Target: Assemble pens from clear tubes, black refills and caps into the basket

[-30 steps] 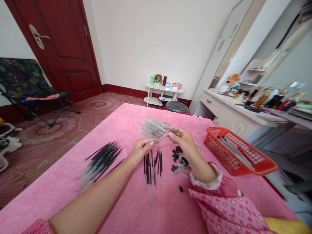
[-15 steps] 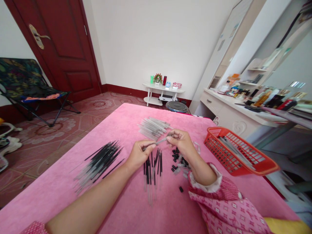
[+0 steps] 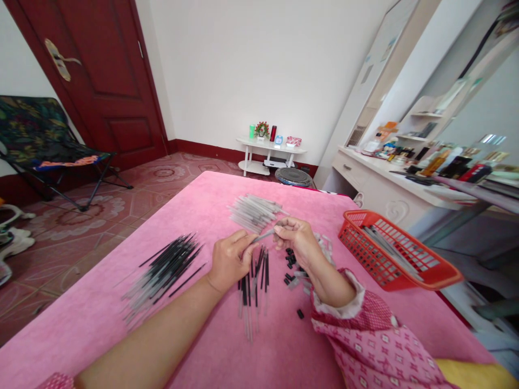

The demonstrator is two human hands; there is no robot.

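Observation:
Both hands hold one slim grey pen above the middle of the table. Its near end is in my left hand, closed around it. My right hand pinches the far end, and its fingertips hide that tip. Below the hands lies a small bunch of black and clear pen refills. A larger pile of such refills is to the left. Beyond the hands sits a stack of pale translucent pen barrels. Small black sleeves and clear caps lie partly behind my right wrist.
A red plastic basket holding several grey pens stands on the right of the pink-covered table. A single black sleeve lies apart. Past the basket is a dresser with bottles. A folding chair stands left.
My left hand has turned over slightly, its back now more toward me, and covers more of the pen's near end. My right hand keeps its pinch on the far end.

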